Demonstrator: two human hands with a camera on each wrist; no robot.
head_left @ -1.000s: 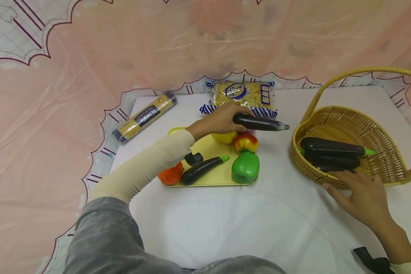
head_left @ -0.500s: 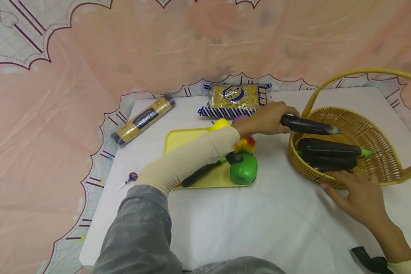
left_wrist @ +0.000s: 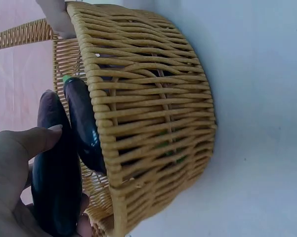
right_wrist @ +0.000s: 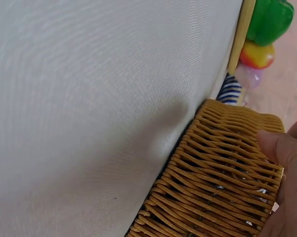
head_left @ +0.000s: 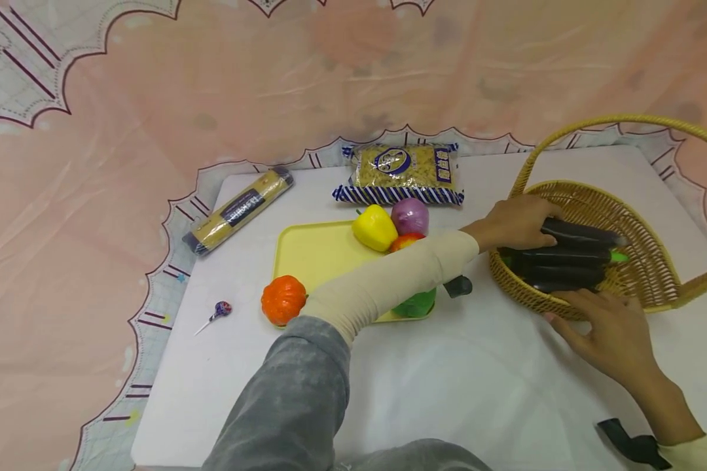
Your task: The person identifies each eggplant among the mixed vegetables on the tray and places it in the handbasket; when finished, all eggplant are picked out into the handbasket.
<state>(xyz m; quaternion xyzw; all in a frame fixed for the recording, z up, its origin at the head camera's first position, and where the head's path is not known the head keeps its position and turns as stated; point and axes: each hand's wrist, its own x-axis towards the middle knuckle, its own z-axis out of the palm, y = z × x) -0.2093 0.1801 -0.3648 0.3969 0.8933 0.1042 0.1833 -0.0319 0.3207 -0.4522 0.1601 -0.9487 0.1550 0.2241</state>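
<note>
My left hand (head_left: 515,222) grips an eggplant (head_left: 583,233) just inside the wicker basket (head_left: 654,261). In the left wrist view, thumb and fingers wrap round this dark eggplant (left_wrist: 54,173), which lies alongside another eggplant (left_wrist: 84,123) at the rim. Several glossy eggplants (head_left: 565,277) rest in the basket beneath it, one showing a green stem end. My right hand (head_left: 615,333) holds the basket's near rim. From the right wrist view, its thumb (right_wrist: 273,145) presses the outside of the woven wall (right_wrist: 212,173), while the other fingers are mostly hidden.
Left of the basket is a yellow tray (head_left: 312,252) with an orange pumpkin (head_left: 284,299), yellow pepper (head_left: 374,227), purple onion (head_left: 410,216) and green pepper (head_left: 418,304), partly behind the left arm. Pasta bag (head_left: 397,170), spaghetti pack (head_left: 241,208) and lollipop (head_left: 222,309) lie around it. The basket handle arches overhead.
My left hand has carried the eggplant rightward from above the tray and lowered it into the basket onto the others. The right hand has stayed on the rim.
</note>
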